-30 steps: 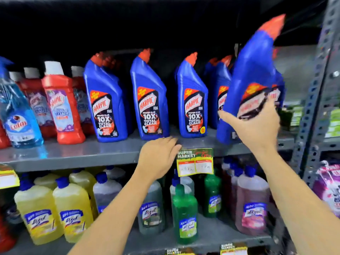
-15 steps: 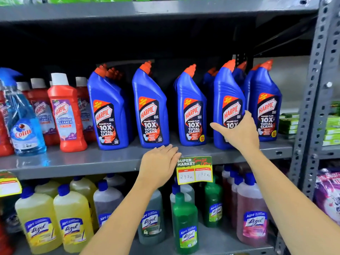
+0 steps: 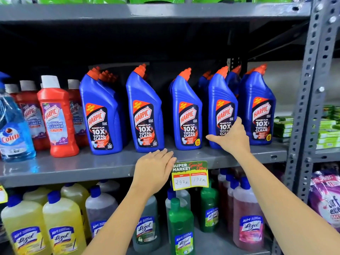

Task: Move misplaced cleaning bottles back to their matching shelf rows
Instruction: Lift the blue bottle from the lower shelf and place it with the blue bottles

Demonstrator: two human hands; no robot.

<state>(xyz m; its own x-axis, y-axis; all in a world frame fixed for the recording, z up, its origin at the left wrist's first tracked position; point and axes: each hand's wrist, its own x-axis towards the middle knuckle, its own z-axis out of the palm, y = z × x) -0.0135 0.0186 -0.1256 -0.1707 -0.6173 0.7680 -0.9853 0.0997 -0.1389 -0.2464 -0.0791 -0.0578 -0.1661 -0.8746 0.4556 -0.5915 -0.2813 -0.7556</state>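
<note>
A row of blue Harpic bottles with orange caps stands upright on the grey middle shelf [image 3: 73,168]. My right hand [image 3: 231,138] is wrapped around the lower front of one blue Harpic bottle [image 3: 221,100], second from the right, which stands on the shelf between two others [image 3: 185,111] [image 3: 257,107]. The thumb points left and the fingers lie on the bottle's right side. My left hand [image 3: 154,170] lies flat on the shelf's front edge, holding nothing, just below another blue bottle [image 3: 145,111].
Red Harpic bathroom cleaner bottles [image 3: 57,116] and a blue Colin spray [image 3: 14,133] stand at the left. Yellow [image 3: 62,223], green [image 3: 181,227] and pink [image 3: 248,218] Lizol bottles fill the lower shelf. A price tag [image 3: 190,175] hangs beside my left hand. A perforated steel upright [image 3: 311,89] bounds the right.
A second ago my right hand held the blue bottle tilted in the air at the right; it now stands upright in the row with the hand still on it. My left hand stayed put.
</note>
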